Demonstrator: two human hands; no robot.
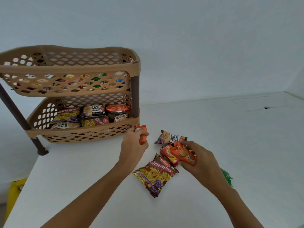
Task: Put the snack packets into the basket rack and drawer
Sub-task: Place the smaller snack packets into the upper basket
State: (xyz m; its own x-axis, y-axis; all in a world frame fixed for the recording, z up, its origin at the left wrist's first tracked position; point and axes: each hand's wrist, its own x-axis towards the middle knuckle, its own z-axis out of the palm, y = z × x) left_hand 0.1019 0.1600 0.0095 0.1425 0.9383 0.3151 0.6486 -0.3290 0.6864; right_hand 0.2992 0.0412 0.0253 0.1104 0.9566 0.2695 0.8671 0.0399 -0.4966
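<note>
rack (pixel 69 68) filling up, both tiers stocked. left hand (pixel 134 145) gripping orange pkt (pixel 142 134), right hand (pixel 199 159) closing on bourbon pkt (pixel 184 155); approx 4 pkts waiting on table (pixel 82 178).

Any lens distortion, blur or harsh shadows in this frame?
Head view: wide-angle bending tilts the basket rack and stretches the forearms; light is soft and flat, with faint shadows under the Khatta Meetha packet; the left hand and its orange packet look slightly smeared; no glare.
</note>
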